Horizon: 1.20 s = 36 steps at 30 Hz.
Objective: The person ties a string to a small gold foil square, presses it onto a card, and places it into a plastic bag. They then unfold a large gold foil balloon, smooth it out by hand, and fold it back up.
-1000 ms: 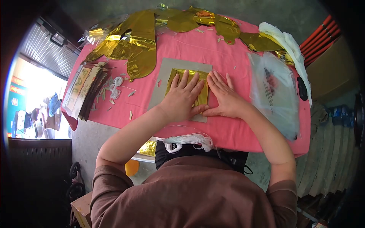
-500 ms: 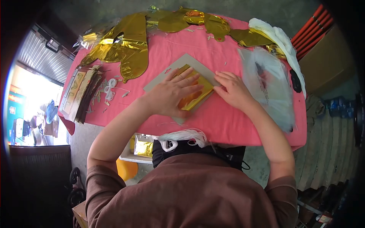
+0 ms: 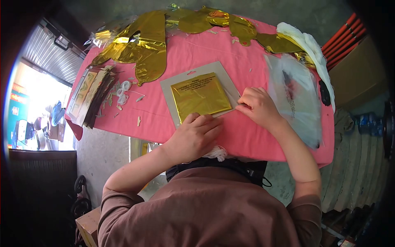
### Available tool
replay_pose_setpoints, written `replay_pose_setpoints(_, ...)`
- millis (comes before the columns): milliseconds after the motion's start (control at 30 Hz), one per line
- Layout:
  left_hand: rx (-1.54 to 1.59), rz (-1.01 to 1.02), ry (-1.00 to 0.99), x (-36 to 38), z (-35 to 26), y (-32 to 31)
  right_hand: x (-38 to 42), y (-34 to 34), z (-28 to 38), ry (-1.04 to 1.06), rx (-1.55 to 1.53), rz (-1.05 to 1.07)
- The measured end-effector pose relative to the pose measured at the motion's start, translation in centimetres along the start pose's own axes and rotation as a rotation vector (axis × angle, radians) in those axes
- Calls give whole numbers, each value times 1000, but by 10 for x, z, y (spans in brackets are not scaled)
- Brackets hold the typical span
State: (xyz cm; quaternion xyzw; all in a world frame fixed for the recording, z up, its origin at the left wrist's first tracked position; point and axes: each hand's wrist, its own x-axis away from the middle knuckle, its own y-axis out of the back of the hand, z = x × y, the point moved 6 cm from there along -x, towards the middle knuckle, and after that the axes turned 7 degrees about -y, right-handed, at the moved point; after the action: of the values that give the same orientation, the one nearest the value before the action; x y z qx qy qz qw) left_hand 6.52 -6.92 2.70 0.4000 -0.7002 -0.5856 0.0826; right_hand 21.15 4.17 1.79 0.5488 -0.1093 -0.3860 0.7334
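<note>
A folded square of gold foil (image 3: 200,97) lies flat on a grey card (image 3: 175,84) on the pink table (image 3: 197,53). My left hand (image 3: 196,136) rests at the card's near edge, its fingers curled and touching the card below the foil. At the card's right edge my right hand (image 3: 257,107) has its fingertips pinched together against the foil's corner. What the fingers pinch is too small to tell.
Large crumpled gold foil pieces (image 3: 140,45) lie across the table's far side. A stack of packaged cards (image 3: 89,95) sits at the left edge, with white string (image 3: 123,92) beside it. A clear plastic bag (image 3: 297,99) lies at the right. White cord (image 3: 216,153) hangs at the near edge.
Both hands lay flat on the foil. They turned the card and foil, then drew back: the left to the near edge, the right to the right edge. The foil now shows uncovered.
</note>
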Motion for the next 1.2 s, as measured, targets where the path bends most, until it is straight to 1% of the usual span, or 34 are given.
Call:
replay_pose_setpoints(133, 25, -6, 18, 6, 3, 1, -4, -1, 10, 69, 97, -59)
replay_pose_setpoints(200, 107, 22, 23, 8, 8, 0, -6, 5, 19, 79, -3, -46)
replay_pose_setpoints(233, 105, 20, 25, 8, 10, 1, -8, 6, 24, 82, -4, -46)
replay_pose_setpoints(300, 158, 43, -21, 7, 12, 3, -9, 7, 38, 170, -48, -86)
replay_pose_setpoints(333, 159, 42, -20, 7, 15, 4, -8, 5, 39, 170, -47, -84)
replay_pose_setpoints(400, 116, 52, -107, 7, 14, 6, -8, -3, 39, 170, 53, -30)
replay_pose_setpoints(433, 115, 51, -104, 7, 13, 5, -8, -4, 41, 172, 52, -29)
replay_pose_setpoints(500, -29, 23, -109, 9, 5, 3, -8, -9, 41, 106, 53, 36)
replay_pose_setpoints(600, -64, 7, -67, 14, -3, 0, -10, -11, 42, 108, 84, 35)
replay_pose_setpoints(633, -62, 7, -66, 14, -2, 0, -11, -13, 42, 107, 83, 37)
replay_pose_setpoints(700, -15, -20, -60, 14, 1, 0, -13, -20, 44, 158, 231, 69)
replay_pose_setpoints(833, 41, -31, -56, 14, 5, 2, -17, -24, 42, 175, 260, 54)
replay_pose_setpoints(933, 67, -29, -51, 14, 5, 3, -14, -22, 45, 216, 307, -2)
replay_pose_setpoints(1000, 98, -28, -52, 14, 6, 5, -13, -10, 46, 190, 160, -74)
replay_pose_setpoints(1033, 99, -27, -52, 18, 8, 5, -11, -8, 46, 189, 159, -73)
replay_pose_setpoints(1100, 224, -81, -62, 28, 17, 9, -5, -1, 36, 67, 26, -88)
replay_pose_setpoints(1133, 225, -81, -64, 32, 22, 16, -3, 0, 34, 65, 28, -88)
replay_pose_setpoints(1200, 224, -84, 192, 38, 45, 31, 0, 5, 30, 30, -16, -149)
